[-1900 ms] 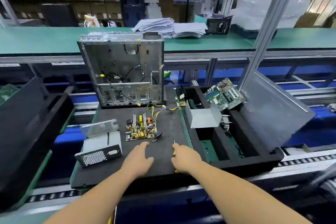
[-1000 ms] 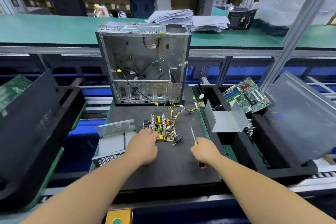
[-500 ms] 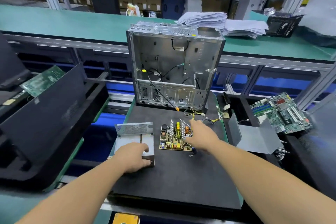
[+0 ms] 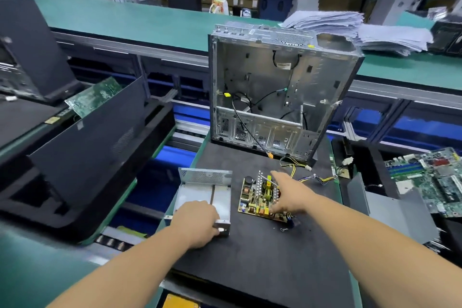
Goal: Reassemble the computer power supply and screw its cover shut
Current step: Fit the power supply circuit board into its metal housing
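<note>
The near half of the black foam work mat (image 4: 262, 257) lies open for hand access. The upright bare-metal computer chassis (image 4: 280, 92) blocks the far edge, and yellow-black loose wires (image 4: 312, 177) cross its right side.

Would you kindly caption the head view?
Left hand grips the metal casing; right hand reaches the circuit board.

Two hands are in view: the left hand (image 4: 197, 222) and the right hand (image 4: 291, 196). One open metal power supply housing (image 4: 205, 189) and one power supply circuit board (image 4: 260, 196) lie near the middle of the black mat (image 4: 262, 265); one empty computer case (image 4: 280, 92) stands at its far edge. One motherboard (image 4: 435, 177) sits beyond the right edge. One stack of papers (image 4: 355, 30) lies behind.
</note>
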